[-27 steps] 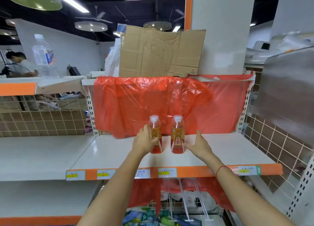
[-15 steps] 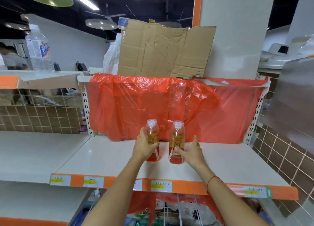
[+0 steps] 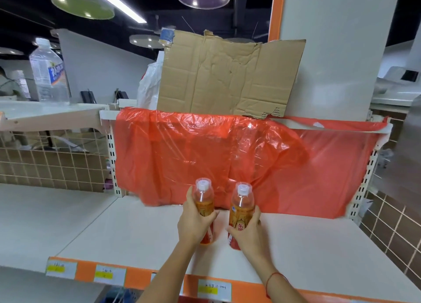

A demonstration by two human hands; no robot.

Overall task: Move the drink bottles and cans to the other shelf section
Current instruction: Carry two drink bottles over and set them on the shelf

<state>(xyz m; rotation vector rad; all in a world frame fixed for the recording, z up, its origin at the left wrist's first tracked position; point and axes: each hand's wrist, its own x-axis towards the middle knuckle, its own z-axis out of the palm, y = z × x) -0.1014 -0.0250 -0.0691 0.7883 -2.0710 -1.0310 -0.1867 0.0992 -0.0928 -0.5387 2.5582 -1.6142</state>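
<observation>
Both hands now wrap their bottles: left hand (image 3: 195, 223) grasps left bottle (image 3: 203, 202), right hand (image 3: 247, 232) grasps right bottle (image 3: 241, 208), mid-shelf (image 3: 319, 245). Risk: red plastic sheet (image 3: 205, 157) at 12 o'clock snagging caps; bottles knocking together.

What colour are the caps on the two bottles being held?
White, on both bottles. The head view shows them clearly.

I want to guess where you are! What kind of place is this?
Probably a shop or supermarket aisle. There are long white shelves with price tags along the orange front edge, and each hand holds an orange drink bottle.
</observation>
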